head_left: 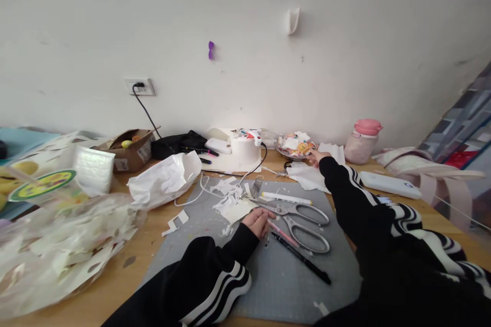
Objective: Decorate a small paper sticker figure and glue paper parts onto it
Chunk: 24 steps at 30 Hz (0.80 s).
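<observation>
My left hand (258, 222) rests on the grey cutting mat (261, 286) with curled fingers; what they hold, if anything, is hidden. Beside it lie large silver scissors (305, 227), a black pen (301, 258), a thin pink stick (284, 232) and a white marker (287, 197). White paper scraps (232, 202) are heaped just beyond this hand. Stretched toward the wall, my right hand (317, 157) has its fingers together at the right rim of a bowl (284, 153) full of colourful paper bits (297, 144). Anything pinched there is too small to make out.
Farther back stand a white round container (245, 148) with a black cable, a pink-lidded bottle (364, 140) and a cardboard box (132, 150). A crumpled white bag (164, 179) and clear plastic packaging (65, 250) lie left. A pale blue case (390, 185) sits right.
</observation>
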Each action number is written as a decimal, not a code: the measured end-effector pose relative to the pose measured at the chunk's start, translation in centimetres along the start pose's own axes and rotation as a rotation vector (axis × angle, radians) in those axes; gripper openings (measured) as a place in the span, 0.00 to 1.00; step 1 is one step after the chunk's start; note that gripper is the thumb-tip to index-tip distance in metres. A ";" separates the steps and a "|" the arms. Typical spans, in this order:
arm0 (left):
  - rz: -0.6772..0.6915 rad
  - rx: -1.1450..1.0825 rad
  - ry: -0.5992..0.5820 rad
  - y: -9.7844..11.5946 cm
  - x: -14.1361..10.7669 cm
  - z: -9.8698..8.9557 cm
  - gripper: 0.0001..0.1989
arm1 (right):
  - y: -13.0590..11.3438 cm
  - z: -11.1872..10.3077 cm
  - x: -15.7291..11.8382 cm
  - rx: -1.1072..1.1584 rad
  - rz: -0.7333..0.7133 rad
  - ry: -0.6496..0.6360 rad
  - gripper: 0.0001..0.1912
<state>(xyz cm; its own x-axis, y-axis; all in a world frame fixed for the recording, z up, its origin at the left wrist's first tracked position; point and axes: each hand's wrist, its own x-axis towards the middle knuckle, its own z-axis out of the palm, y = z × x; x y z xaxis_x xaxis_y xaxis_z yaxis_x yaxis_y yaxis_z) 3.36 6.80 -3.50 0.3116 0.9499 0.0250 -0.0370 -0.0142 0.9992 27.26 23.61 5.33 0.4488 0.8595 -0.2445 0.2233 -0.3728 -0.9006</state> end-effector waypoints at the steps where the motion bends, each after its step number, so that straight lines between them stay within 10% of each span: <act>1: -0.007 -0.012 0.002 0.0 0.1 -0.1 0.18 | 0.1 0.1 0.0 -0.017 0.009 -0.002 0.16; 18: 0.027 0.052 0.089 0.8 0.5 -0.8 0.10 | 7.3 -1.8 -10.9 -0.594 -0.477 -0.317 0.10; 24: 0.138 0.239 -0.079 0.9 -0.7 -0.9 0.12 | 7.2 -1.1 -14.9 -0.724 -0.663 -0.547 0.10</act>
<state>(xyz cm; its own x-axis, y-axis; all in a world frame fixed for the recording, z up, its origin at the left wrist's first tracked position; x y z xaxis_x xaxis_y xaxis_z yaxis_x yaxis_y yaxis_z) 2.21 6.39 -2.69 0.3926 0.9067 0.1543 0.1376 -0.2237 0.9649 23.12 7.77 2.85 -0.3458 0.9349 -0.0800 0.8070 0.2528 -0.5336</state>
